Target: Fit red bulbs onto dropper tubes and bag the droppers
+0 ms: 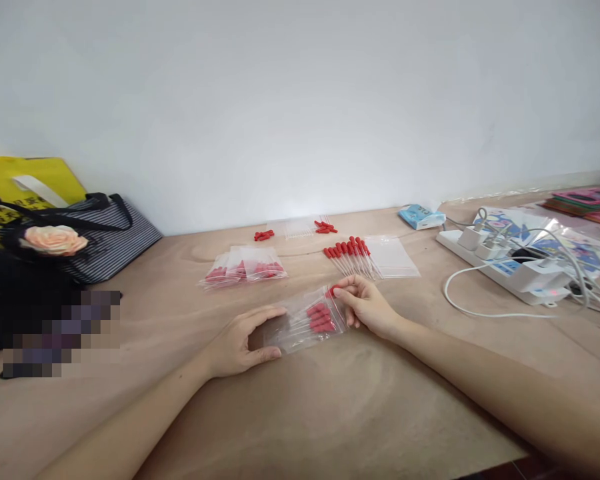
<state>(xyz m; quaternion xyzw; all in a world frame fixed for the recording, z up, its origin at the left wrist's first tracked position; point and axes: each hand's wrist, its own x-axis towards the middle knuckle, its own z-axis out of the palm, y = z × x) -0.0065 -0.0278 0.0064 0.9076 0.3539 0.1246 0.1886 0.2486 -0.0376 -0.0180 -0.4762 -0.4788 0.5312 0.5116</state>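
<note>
A clear zip bag (pixel 300 328) lies flat on the table, with several red-bulbed droppers (pixel 321 317) inside. My left hand (pixel 245 339) rests at the bag's left end, thumb and fingers spread apart and touching its corners. At the bag's mouth, my right hand (pixel 364 305) pinches the red bulb of another dropper (pixel 333 291); how much of its stem is inside the bag I cannot tell. Just behind that hand, loose droppers (pixel 349 252) are fanned out beside flat clear bags (pixel 396 256). Filled bags (pixel 245 265) lie in a pile behind my left hand.
More red-bulbed droppers (pixel 325 227) lie near the wall. On the right are a blue tissue pack (pixel 421 217) and a white power strip (pixel 500 267) with tangled cables. A striped bag (pixel 117 233) and a yellow bag (pixel 45 175) stand at the left.
</note>
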